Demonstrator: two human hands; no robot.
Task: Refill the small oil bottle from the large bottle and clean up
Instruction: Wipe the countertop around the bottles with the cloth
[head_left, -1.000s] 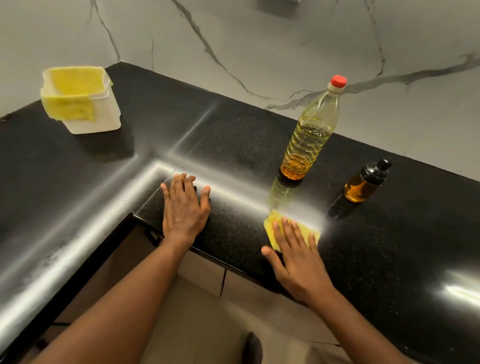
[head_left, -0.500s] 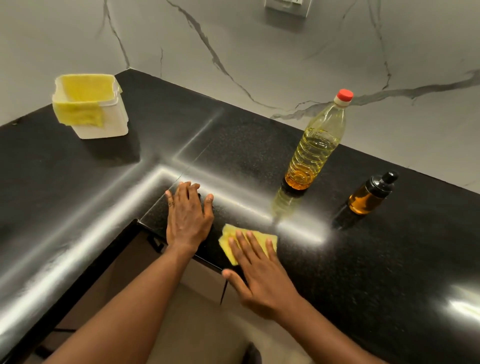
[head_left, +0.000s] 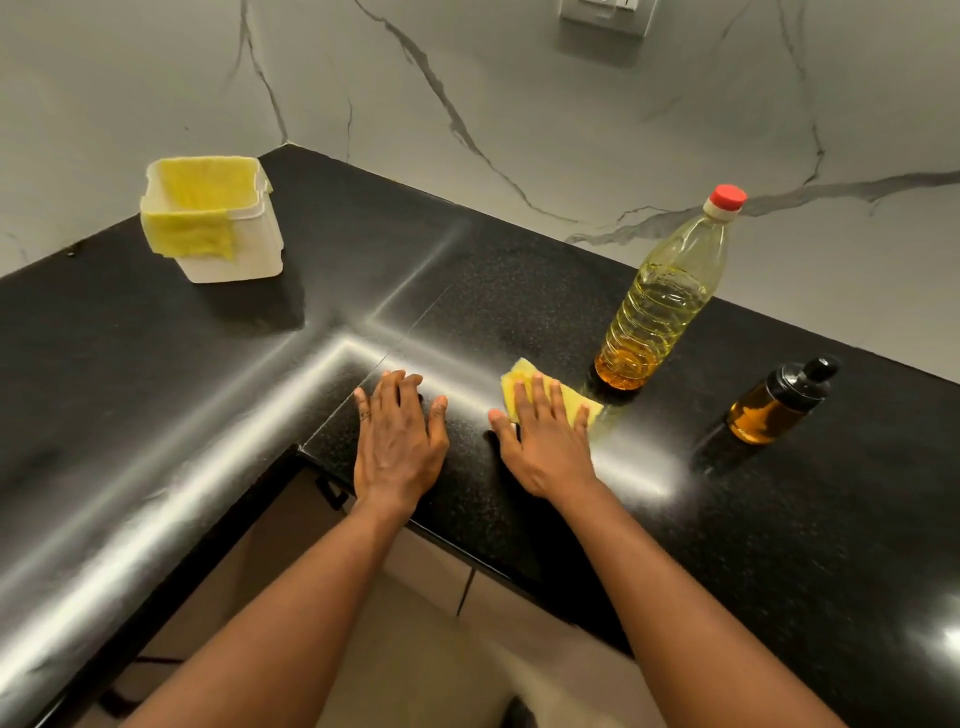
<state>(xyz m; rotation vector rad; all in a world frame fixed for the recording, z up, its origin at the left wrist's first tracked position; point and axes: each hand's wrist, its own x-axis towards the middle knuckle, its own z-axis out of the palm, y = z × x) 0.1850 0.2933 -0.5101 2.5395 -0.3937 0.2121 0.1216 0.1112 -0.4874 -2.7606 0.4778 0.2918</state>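
Observation:
A large clear oil bottle (head_left: 660, 296) with a red cap stands upright on the black countertop (head_left: 519, 291). To its right stands the small amber oil bottle (head_left: 774, 402) with a black pump top. My right hand (head_left: 545, 436) presses flat, fingers straight, on a folded yellow cloth (head_left: 576, 400) just left of the large bottle's base. My left hand (head_left: 397, 436) rests flat on the counter beside it, near the inner corner edge, holding nothing.
A white square tub (head_left: 249, 249) with another yellow cloth draped over its rim sits at the far left of the counter. A marble wall runs behind with a white socket plate (head_left: 602, 15). Cabinet fronts lie below the counter edge.
My right hand slid the yellow cloth left toward my left hand, then back away toward the large bottle's base. My left hand stayed in place.

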